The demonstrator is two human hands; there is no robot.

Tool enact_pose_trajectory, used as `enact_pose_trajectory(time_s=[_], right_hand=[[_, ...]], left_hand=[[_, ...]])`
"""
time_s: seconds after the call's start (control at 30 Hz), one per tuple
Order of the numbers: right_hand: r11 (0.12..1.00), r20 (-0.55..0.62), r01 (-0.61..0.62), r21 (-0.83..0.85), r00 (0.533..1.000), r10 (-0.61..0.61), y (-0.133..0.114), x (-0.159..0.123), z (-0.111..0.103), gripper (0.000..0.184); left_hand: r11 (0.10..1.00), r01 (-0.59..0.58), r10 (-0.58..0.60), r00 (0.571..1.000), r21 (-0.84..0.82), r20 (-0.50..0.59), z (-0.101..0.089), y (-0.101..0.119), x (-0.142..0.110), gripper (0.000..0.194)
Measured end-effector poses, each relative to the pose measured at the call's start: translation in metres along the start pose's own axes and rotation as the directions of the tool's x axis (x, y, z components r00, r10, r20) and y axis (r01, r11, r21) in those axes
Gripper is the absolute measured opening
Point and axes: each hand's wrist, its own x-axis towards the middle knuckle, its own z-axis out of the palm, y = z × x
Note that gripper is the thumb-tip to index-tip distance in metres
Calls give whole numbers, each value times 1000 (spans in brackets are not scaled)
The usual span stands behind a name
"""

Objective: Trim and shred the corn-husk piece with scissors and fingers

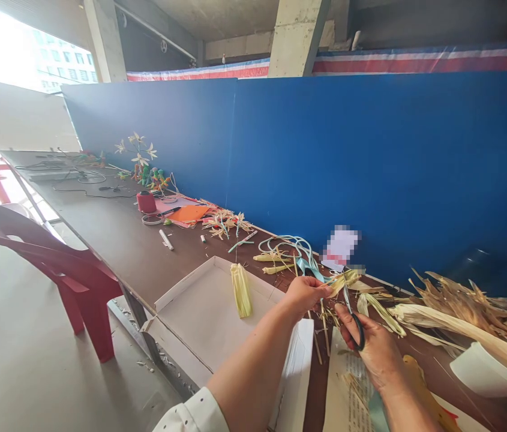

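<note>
My left hand (pixel 305 295) pinches a small bundle of pale dried husk strips (pixel 345 280), held just above the brown table (pixel 118 231). My right hand (pixel 370 345) grips black-handled scissors (pixel 353 315), fingers through the loops, with the blades pointing up at the husk strips. A cut bundle of yellow husk strips (pixel 241 290) lies in the shallow white cardboard tray (pixel 199 318) to the left of my hands. Printed paper (pixel 352 396) lies under my right hand.
A heap of dried corn husks (pixel 464 312) and a white bowl (pixel 487 372) sit at the right. Light blue cord (pixel 293 246), husk flowers (pixel 226 222), orange paper (pixel 189 213), a red thread spool (pixel 146 202) lie along the blue partition (pixel 370 162). Red plastic chair (pixel 55 264) at left.
</note>
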Motion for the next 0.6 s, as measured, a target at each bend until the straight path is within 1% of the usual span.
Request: enact_pose_trajectory(time_s=[0.23,0.33,0.43,0.6], right_hand=[[1000,-18,-15,17,1000,16,-1,-1,1,39],[1000,-16,-3,8,1000,3,-4,-2,2,43],[1000,-15,7,-15,1000,-7,-8,-4,3,41],[999,-24,-32,10,999,32,-9,-4,3,37]], left_hand=[[1000,-6,6,1000,-14,1,-1,1,-1,31],[1000,-2,2,1000,-15,3,-1,2,-1,28],[1000,1,-1,1000,-17,4,-1,3,-2,23],[999,13,-13,1000,-52,8,-1,3,0,21]])
